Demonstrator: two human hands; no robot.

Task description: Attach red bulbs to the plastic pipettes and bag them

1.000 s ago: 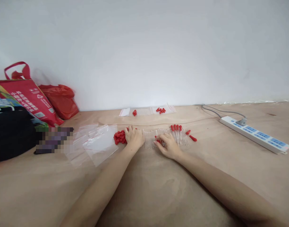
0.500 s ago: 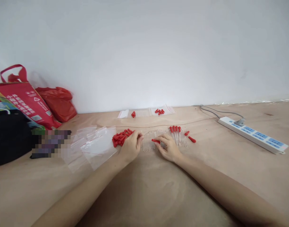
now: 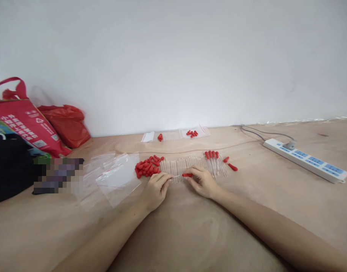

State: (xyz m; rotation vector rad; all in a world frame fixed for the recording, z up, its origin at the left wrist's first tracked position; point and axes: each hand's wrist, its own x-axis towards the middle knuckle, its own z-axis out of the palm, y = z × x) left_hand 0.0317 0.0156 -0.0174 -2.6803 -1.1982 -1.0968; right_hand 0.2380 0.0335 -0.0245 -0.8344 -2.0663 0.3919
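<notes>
The left hand [image 3: 155,188] is apparently pinching a thin clear tube [image 3: 177,176], pointing rightward at the red bulb [image 3: 187,175] the right hand [image 3: 203,182] is clamping; their long axes are nearly lining up over the tube row [image 3: 170,167]

The left hand [image 3: 156,188] and the right hand [image 3: 202,182] face each other closely, each making a pinch, with bare forearms [image 3: 116,223] stretched forward.

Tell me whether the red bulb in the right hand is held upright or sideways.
Sideways: the red bulb in the right hand lies level, one end pointing toward the left hand.
</notes>
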